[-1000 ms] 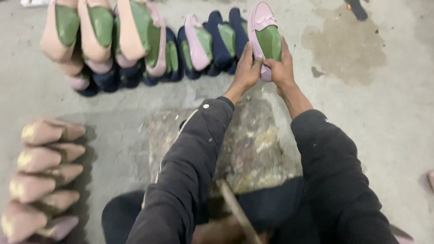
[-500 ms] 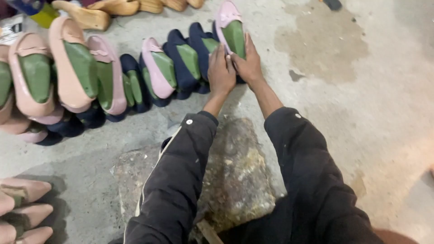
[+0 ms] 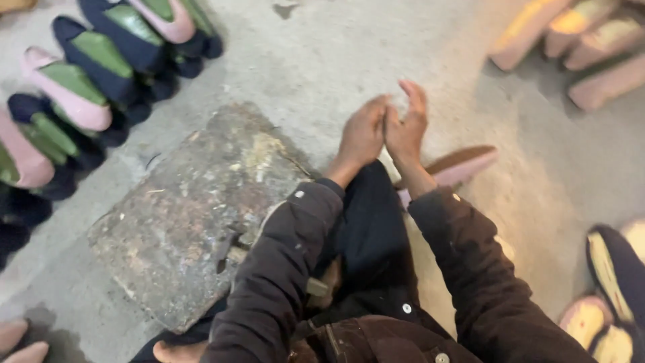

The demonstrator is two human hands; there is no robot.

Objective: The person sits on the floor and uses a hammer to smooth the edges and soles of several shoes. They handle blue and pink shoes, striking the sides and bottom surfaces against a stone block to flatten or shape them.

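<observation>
Nearest the body, stone slab [image 3: 195, 215] lies on concrete floor [image 3: 349, 54]. Over the knee: left hand [image 3: 363, 138] and right hand [image 3: 406, 124] pressed side to side, fingers loosely extended, gripping nothing. Pink shoe [image 3: 463, 167] just beyond wrists, untouched. Lined-up shoes [image 3: 87, 87] farther left.

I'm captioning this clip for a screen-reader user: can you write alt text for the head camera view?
A person's left hand and right hand meet, empty, above a pink shoe lying on the concrete floor. A worn stone slab sits to their left, with rows of pink and navy shoes with green insoles beyond it.
</observation>
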